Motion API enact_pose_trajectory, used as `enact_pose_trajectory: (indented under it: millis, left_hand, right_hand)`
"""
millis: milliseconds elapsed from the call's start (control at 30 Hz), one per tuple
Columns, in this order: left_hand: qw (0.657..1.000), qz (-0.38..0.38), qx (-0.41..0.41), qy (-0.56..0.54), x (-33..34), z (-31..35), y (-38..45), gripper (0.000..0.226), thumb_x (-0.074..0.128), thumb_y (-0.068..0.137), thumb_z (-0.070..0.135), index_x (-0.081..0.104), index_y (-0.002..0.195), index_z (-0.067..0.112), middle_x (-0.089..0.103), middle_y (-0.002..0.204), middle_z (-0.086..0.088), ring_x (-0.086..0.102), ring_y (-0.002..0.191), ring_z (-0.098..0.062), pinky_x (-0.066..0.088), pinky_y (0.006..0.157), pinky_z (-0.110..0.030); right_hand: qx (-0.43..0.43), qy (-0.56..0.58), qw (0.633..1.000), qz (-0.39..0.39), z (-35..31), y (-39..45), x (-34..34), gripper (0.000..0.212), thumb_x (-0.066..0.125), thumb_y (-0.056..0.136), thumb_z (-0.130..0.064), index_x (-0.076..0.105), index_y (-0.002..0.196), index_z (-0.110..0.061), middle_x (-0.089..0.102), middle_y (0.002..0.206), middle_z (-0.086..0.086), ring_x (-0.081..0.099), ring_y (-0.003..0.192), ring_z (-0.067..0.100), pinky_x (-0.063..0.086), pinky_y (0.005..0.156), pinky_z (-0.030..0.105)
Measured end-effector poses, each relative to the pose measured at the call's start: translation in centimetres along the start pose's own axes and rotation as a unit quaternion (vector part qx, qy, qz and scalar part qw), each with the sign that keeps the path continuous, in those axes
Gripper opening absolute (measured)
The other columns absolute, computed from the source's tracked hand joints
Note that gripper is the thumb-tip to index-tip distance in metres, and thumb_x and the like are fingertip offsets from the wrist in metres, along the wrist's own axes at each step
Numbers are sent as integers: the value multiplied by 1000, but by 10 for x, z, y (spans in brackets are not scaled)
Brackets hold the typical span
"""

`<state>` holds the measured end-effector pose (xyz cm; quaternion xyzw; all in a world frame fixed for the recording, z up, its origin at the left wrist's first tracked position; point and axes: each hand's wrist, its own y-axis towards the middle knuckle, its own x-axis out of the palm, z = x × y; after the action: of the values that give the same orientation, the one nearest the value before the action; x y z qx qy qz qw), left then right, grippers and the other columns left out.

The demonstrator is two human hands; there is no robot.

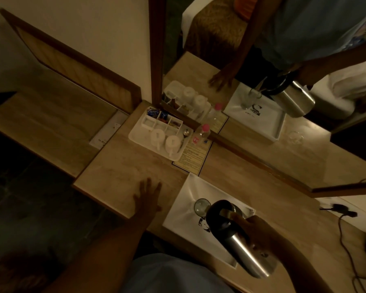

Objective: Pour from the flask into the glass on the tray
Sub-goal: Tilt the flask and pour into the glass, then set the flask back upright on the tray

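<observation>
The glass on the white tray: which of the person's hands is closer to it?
Right. The right hand holds the tilted flask, whose spout sits at the glass on the tray. The left hand lies flat on the counter, left of the tray.

Hotel room: you stood at a stone-topped desk (135, 166) against a framed wall mirror (251, 123). Evidence you had before you: a white tea tray (135, 136) with sachet compartments, a Tetley teabag (153, 112) and two upturned cups (165, 140); a small pink-capped water bottle (203, 132); a printed guest notice (192, 154); a made bed (216, 24) reflected in the mirror.
</observation>
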<state>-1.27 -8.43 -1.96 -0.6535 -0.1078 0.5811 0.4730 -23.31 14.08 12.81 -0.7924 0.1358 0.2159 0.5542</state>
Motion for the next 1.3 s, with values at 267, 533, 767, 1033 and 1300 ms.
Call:
enact_pose_trajectory:
  millis: [267, 533, 767, 1033, 1300]
  left_hand:
    - [1000, 5, 1, 0, 1, 0, 0, 98, 65, 100, 43, -6, 167, 36, -21, 173, -11, -13, 163, -38, 21, 127, -64]
    - [1000, 1, 0, -2, 0, 1, 0, 97, 64, 100, 43, -6, 167, 36, -21, 173, -11, -13, 163, -38, 21, 127, -64]
    - [1000, 0, 2, -3, 0, 1, 1, 98, 65, 99, 44, -6, 167, 36, -21, 174, -10, -13, 163, -37, 20, 127, -64]
    - [1000, -1, 2, 2, 1, 5, 2, 99, 66, 99, 43, -6, 167, 35, -22, 173, -11, -14, 163, -38, 19, 128, -64]
    - [1000, 13, -1, 7, 4, 9, 4, 101, 69, 98, 42, -5, 167, 35, -19, 174, -11, -11, 163, -38, 23, 127, -63]
  right_hand:
    - [-50, 6, 999, -9, -2, -8, 2, 73, 33, 66, -87, 64, 60, -22, 56, 37, -6, 52, 35, 3, 45, 41, 10]
    - [-90, 26, 996, -3, 26, -3, 9, 94, 30, 69, -91, 74, 71, -8, 64, 47, -2, 56, 42, 7, 51, 51, 19]
    - [-155, 87, 983, 35, 52, -7, 28, 81, 30, 74, -92, 70, 58, -24, 62, 47, -4, 52, 42, 6, 44, 54, 17]
    - [-195, 249, 937, 147, 86, 1, 57, 67, 35, 93, -62, 56, 46, -19, 48, 41, 4, 39, 38, 11, 33, 45, 17]
    - [-117, 383, 887, 228, 124, 23, 92, 61, 59, 85, 20, 51, 42, -23, 42, 38, -2, 32, 40, 6, 23, 44, 29]
